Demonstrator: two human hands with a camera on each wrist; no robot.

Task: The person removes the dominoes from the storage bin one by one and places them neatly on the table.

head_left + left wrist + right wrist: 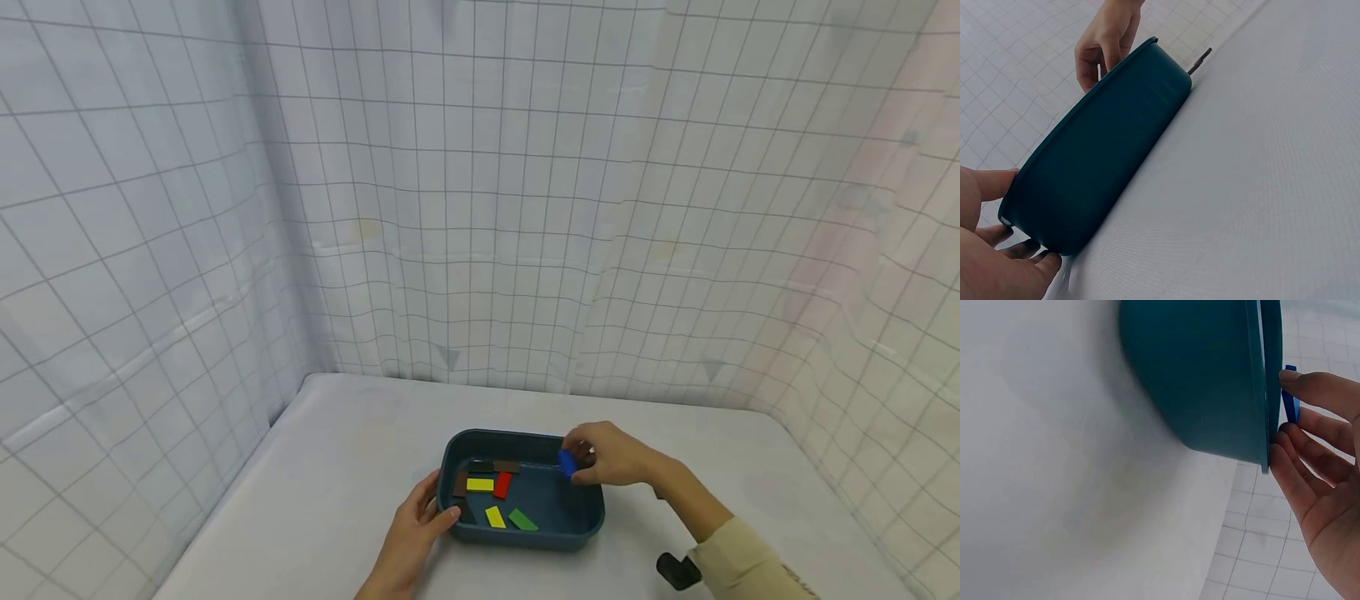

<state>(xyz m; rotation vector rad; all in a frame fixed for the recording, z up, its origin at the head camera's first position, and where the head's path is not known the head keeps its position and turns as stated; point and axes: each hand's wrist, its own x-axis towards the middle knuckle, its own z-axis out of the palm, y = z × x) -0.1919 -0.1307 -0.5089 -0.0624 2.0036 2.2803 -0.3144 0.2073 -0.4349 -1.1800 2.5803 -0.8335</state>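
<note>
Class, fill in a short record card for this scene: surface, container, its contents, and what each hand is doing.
Surface: pale table, grid-patterned curtain behind
Container: dark teal tray
Contents: two yellow tiles, a red tile, a green tile, some brown tiles
Left hand: holds the tray's near left corner
Right hand: pinches a blue tile over the tray's far right corner
Other: small black object by the right sleeve

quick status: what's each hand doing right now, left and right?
Left hand: fingers curled round the near-left corner of the teal tray, gripping it.
Right hand: pinches a blue block at the tray's far-right rim.
</note>
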